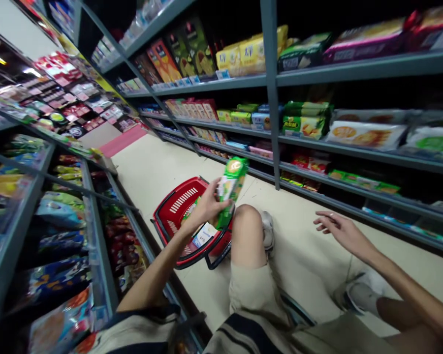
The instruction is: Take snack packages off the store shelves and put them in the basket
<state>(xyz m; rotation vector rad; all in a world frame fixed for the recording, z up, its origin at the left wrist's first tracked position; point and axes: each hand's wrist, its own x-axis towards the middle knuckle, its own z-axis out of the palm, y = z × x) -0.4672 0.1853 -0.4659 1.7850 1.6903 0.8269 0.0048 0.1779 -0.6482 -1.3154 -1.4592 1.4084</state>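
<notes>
Big picture first: a tall shelf unit (272, 98) runs along the right, a lower slanted rack (95, 221) loaded with bags leans in from the left, and between them stretches the pale floor (299, 241). Down on that floor sits the red basket (167, 206), tucked against the left side of the person's bent knee (247, 231).

Now the hands! The left hand (207, 204) is the one that counts, reaching out over the basket with its grip clamped round a green pack (236, 169), thumb across the near face, fingers round the far side. The right hand (337, 230) is well out of it, off beyond the knee above bare floor, fingers loosely apart and nothing in them.

And here's the relation to watch: the green pack stands lengthwise in that grip, its long axis close to upright, top leaning right and away towards the shelves, bottom pointing down at the basket's knee-side rim. The hand has it around the lower half, so most of the pack rises above the thumb. Whether that lower end clears the rim or touches it, I can't tell from here.

Smallest of all, a white-and-blue packet (205, 235) lies in the basket, just below the left wrist.
</notes>
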